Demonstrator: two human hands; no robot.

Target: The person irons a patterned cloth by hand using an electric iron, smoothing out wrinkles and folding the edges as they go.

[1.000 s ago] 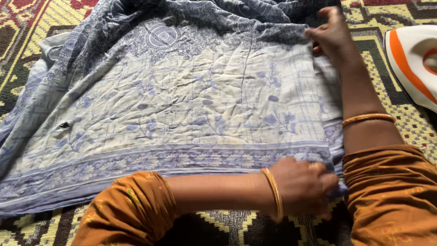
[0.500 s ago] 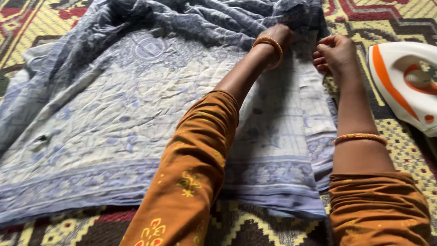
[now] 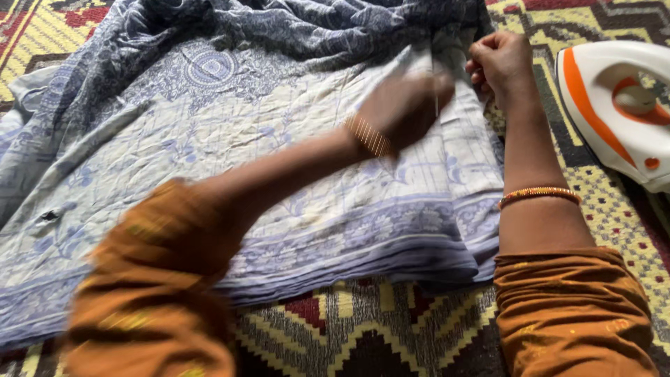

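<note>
A blue and cream printed cloth (image 3: 209, 139) lies spread over a patterned mat, bunched in dark folds at the far side. My right hand (image 3: 499, 63) pinches the cloth's far right edge with closed fingers. My left hand (image 3: 405, 108) is blurred with motion and lies flat on the cloth just left of the right hand; its grip cannot be made out. Both arms wear orange-brown sleeves and thin bangles.
A white and orange electric iron (image 3: 618, 112) rests on the mat at the right, close to my right forearm. The yellow, red and black woven mat (image 3: 363, 328) shows along the near edge and the right side.
My left hand went from the near right edge of the cloth up to the far edge, then slid back toward me over the cloth. The right hand stayed at the far right edge.
</note>
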